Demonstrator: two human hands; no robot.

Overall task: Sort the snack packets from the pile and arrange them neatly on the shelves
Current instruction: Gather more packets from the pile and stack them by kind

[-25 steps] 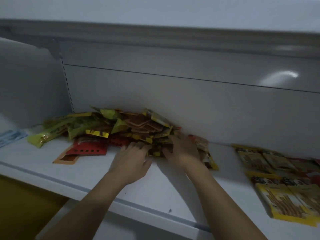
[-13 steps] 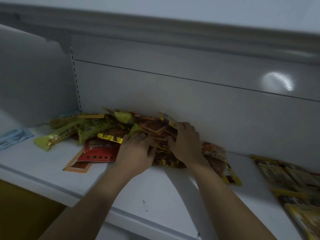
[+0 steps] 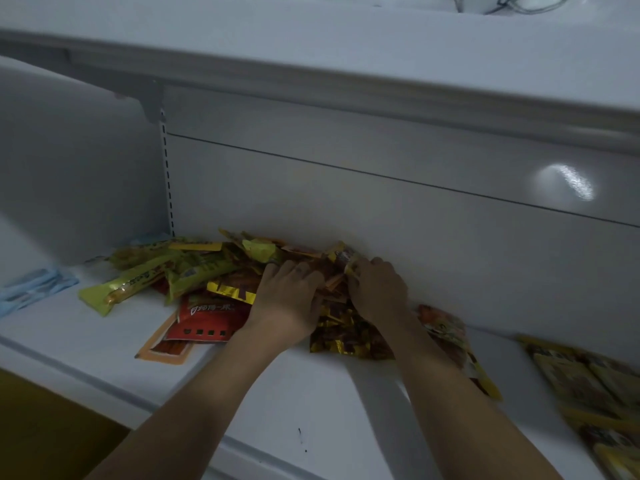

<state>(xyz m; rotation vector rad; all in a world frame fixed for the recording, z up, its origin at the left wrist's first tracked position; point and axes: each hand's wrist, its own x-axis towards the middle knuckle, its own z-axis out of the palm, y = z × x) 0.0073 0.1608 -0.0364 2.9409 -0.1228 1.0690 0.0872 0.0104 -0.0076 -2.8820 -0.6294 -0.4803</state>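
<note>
Yellow and red snack packets (image 3: pixel 194 271) lay piled on the shelf (image 3: pixel 86 341) under the hands: left hand (image 3: pixel 287 303) flat on them, right hand (image 3: pixel 377 292) pinching one packet (image 3: pixel 348 259). Right of the hands lay a few sorted packets (image 3: pixel 581 379); most work seemed left.

The pile (image 3: pixel 239 271) of snack packets lies jumbled on the white shelf (image 3: pixel 86 344), pushed against its back panel. Long green-yellow stick packets (image 3: pixel 138 282) splay out at its left. A red packet (image 3: pixel 207 318) lies flat at the front, overlapping an orange packet (image 3: pixel 162 351). A crumpled gold-and-brown foil packet (image 3: pixel 346 337) sits at the front right. On top, a yellow-edged packet (image 3: pixel 346 259) stands tilted in the grip of the right hand (image 3: pixel 379 292). Well apart to the right, yellow packets (image 3: pixel 581 382) lie flat side by side.
</note>
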